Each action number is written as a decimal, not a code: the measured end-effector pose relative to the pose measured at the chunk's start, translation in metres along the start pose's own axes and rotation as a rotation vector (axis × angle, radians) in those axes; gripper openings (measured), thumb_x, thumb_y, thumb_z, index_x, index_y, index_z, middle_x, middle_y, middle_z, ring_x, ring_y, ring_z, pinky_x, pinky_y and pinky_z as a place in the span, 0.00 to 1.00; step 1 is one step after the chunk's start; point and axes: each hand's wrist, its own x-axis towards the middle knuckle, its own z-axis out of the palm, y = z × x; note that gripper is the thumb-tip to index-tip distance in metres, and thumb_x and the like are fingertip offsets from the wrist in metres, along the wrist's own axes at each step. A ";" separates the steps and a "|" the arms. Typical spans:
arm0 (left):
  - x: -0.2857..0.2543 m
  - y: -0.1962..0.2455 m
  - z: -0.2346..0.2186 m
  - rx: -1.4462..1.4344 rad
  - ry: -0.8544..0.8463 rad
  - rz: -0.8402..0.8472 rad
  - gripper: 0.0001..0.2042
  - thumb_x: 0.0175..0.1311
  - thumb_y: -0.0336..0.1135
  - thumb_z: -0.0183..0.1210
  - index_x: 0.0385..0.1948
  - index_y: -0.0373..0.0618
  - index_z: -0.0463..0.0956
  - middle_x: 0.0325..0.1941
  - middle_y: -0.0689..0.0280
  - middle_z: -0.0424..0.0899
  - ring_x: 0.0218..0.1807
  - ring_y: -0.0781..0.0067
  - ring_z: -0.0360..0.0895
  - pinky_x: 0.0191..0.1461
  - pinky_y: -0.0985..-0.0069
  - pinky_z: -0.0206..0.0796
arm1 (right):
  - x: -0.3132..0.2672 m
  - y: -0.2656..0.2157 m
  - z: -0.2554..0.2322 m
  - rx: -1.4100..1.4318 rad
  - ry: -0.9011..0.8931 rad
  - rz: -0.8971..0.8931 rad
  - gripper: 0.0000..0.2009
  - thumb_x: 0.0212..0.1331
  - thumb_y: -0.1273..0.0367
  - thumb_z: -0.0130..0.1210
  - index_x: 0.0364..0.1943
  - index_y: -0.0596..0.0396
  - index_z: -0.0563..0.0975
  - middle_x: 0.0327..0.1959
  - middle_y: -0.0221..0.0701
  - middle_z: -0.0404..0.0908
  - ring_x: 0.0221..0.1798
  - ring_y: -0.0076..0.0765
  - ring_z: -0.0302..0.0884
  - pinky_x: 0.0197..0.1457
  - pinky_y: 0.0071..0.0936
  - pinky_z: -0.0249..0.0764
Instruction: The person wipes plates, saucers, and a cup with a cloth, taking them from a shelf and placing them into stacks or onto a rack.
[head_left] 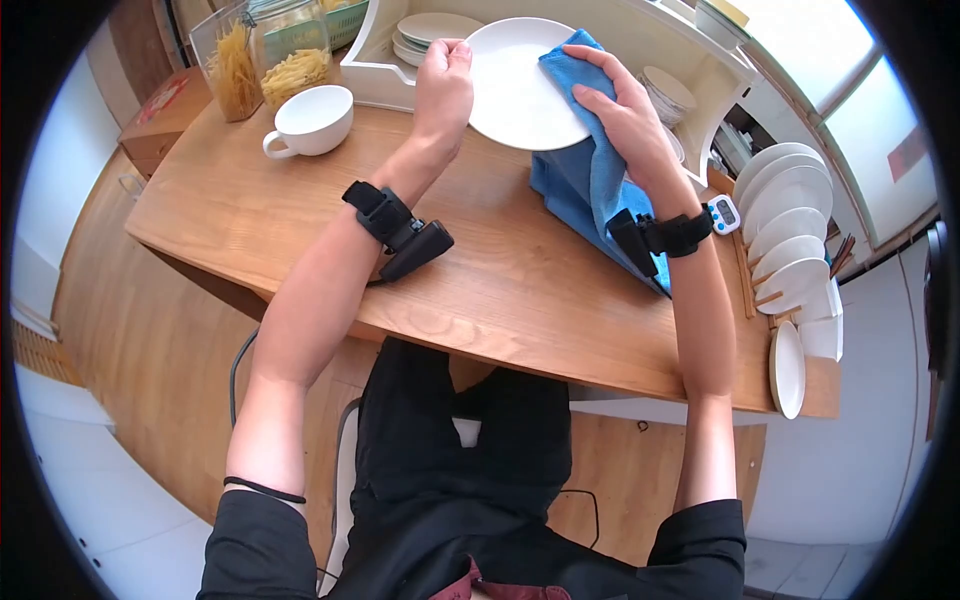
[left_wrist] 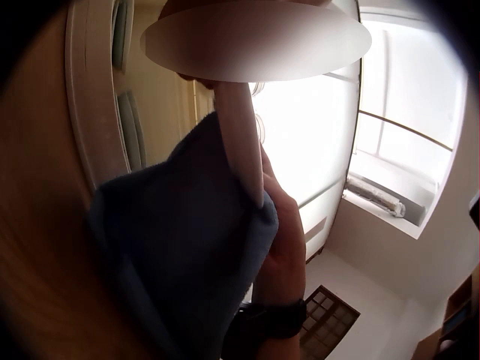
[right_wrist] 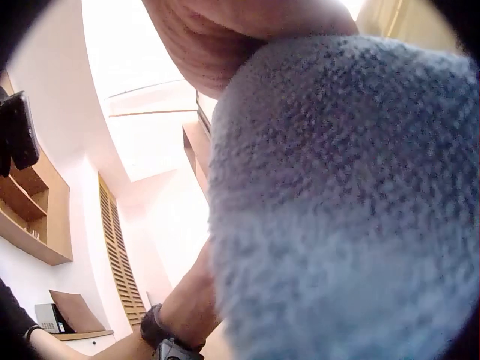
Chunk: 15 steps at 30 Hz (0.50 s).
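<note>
A round white plate (head_left: 520,85) is held up over the far part of the table between both hands. My left hand (head_left: 444,92) grips its left rim, fingers curled at the edge. At the opposite rim, my right hand (head_left: 628,115) pinches the plate through a blue cloth (head_left: 600,185), whose loose end hangs down to the tabletop. Seen from the left wrist, the plate (left_wrist: 240,135) stands edge-on with the cloth (left_wrist: 180,225) folded around its lower end. In the right wrist view the cloth (right_wrist: 345,195) fills much of the picture and hides the plate.
On the wooden table (head_left: 470,270), a white cup (head_left: 313,120) stands at left, near jars of pasta (head_left: 295,75). A white shelf (head_left: 385,85) with stacked dishes is behind. At right are a rack of upright plates (head_left: 790,210), a small timer (head_left: 722,214) and an oval dish (head_left: 788,370).
</note>
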 end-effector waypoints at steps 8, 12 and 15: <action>-0.014 0.034 -0.003 -0.211 -0.530 -0.256 0.17 0.72 0.45 0.42 0.39 0.39 0.72 0.29 0.62 0.80 0.19 0.75 0.75 0.21 0.80 0.68 | 0.002 -0.010 -0.070 -0.153 -0.232 -0.052 0.12 0.64 0.71 0.52 0.50 0.51 0.79 0.48 0.27 0.79 0.48 0.22 0.75 0.55 0.20 0.73; -0.028 0.049 -0.003 -0.171 -0.922 -0.435 0.23 0.69 0.52 0.48 0.42 0.34 0.72 0.24 0.63 0.80 0.17 0.73 0.75 0.22 0.80 0.68 | -0.004 -0.013 -0.082 -0.205 -0.418 -0.138 0.12 0.62 0.75 0.51 0.48 0.55 0.79 0.48 0.26 0.80 0.50 0.23 0.75 0.59 0.21 0.70; -0.038 0.056 0.000 0.032 -1.053 -0.471 0.24 0.69 0.51 0.50 0.42 0.32 0.71 0.25 0.60 0.79 0.17 0.73 0.77 0.18 0.79 0.69 | -0.005 -0.022 -0.078 -0.374 -0.668 -0.187 0.12 0.61 0.77 0.51 0.47 0.57 0.79 0.45 0.27 0.81 0.49 0.24 0.74 0.59 0.22 0.69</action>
